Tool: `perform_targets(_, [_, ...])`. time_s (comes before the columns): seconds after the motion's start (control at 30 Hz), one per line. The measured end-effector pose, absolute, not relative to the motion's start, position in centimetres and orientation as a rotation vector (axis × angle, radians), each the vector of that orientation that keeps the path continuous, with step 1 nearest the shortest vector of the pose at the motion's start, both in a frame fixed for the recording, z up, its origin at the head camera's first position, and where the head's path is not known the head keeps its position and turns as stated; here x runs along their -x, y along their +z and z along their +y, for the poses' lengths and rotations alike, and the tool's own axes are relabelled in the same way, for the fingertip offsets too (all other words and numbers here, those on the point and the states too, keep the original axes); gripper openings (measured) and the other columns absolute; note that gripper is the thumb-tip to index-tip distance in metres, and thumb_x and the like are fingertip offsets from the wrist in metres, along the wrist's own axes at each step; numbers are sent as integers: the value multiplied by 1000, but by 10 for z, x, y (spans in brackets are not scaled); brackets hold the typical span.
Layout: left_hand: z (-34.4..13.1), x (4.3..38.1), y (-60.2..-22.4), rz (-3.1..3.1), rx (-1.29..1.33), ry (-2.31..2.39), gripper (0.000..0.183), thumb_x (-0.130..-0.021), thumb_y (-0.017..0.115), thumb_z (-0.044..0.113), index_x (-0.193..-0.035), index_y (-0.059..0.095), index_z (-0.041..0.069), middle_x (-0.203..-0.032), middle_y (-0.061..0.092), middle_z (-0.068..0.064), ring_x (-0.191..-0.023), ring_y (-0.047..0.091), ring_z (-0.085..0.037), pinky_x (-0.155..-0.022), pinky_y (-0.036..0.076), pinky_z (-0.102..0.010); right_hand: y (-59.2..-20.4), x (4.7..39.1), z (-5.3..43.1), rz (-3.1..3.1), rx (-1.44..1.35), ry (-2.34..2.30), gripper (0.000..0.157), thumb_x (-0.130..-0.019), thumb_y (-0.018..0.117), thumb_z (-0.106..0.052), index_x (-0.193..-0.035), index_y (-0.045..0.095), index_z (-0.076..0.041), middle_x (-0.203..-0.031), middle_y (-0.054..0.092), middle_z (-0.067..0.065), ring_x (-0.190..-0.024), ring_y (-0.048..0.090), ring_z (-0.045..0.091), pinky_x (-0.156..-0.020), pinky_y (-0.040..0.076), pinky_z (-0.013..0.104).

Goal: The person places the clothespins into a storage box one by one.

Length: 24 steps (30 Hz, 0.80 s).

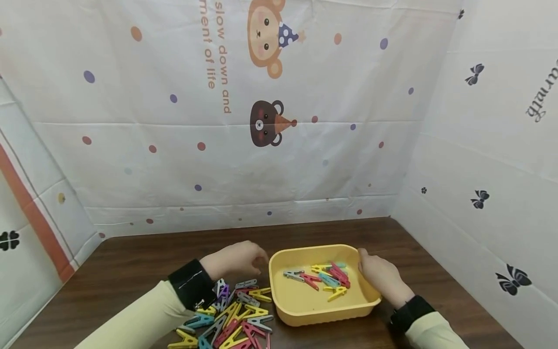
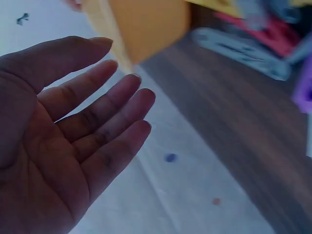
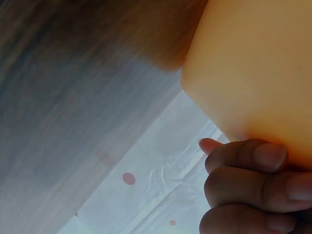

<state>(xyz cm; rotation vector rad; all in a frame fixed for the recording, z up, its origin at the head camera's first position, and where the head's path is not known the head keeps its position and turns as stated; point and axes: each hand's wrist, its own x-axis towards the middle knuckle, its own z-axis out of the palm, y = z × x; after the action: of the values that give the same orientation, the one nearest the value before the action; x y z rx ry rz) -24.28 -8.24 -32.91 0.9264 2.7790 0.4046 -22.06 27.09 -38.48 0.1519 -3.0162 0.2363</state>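
A yellow plastic basket stands on the table with several clothespins inside, among them a pink clothespin. My right hand grips its right rim; in the right wrist view the fingers curl against the basket's wall. My left hand hovers by the basket's left rim, above the far end of a loose pile of clothespins. Seen from the left wrist, its fingers are loosely bent with nothing in them. Close by lies a grey clothespin.
The pile on the dark wooden table mixes yellow, red, grey, teal and purple clothespins, left of the basket and partly under my left forearm. White printed cloth hangs behind the table and along both sides.
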Motion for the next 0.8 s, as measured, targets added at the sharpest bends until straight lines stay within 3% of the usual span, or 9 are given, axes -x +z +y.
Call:
perform_targets(0.2, [-95,245,-348,2767,-763,351,29,-82,82,3,-110,77,5,-107,76,-9,-97,70,-25,-86,59,-43,-385,221,272,-3037,-155,248,38,-103,49,-10,-133,49,13,-64,54,5,-55,49,16,-50,37,29])
perform_targets(0.43, [-98,252,-370,2723,-703,370,12,-82,81,1,-93,78,6,-90,75,-5,-81,67,-18,-76,59,-37,-386,220,272,-3051,-132,263,39,-102,50,-10,-134,48,13,-66,56,6,-56,49,16,-51,39,30])
perform_targets(0.5, [-99,252,-373,2728,-733,347,7,-82,79,0,-83,76,7,-79,70,-1,-70,60,-14,-66,53,-30,-386,220,271,-3051,-134,266,39,-102,51,-10,-134,49,12,-66,56,6,-56,50,16,-51,40,30])
perform_targets(0.6, [-99,253,-376,2736,-792,322,21,-83,75,-3,-67,67,8,-63,54,3,-57,44,-11,-55,37,-25,-387,220,271,-3051,-131,264,39,-102,51,-10,-134,48,13,-65,55,6,-56,49,16,-51,39,30])
perform_targets(0.7, [-99,253,-375,2738,-826,316,31,-83,72,-5,-60,58,10,-57,41,5,-52,34,-10,-52,28,-24,-386,221,271,-3048,-129,257,40,-103,50,-10,-135,48,14,-64,53,5,-56,49,16,-51,38,29])
perform_targets(0.8, [-98,254,-375,2743,-852,309,34,-84,72,-6,-60,56,11,-56,37,6,-52,31,-10,-52,26,-24,-385,222,271,-3048,-128,248,40,-103,49,-10,-135,48,14,-65,53,5,-56,49,16,-51,38,29])
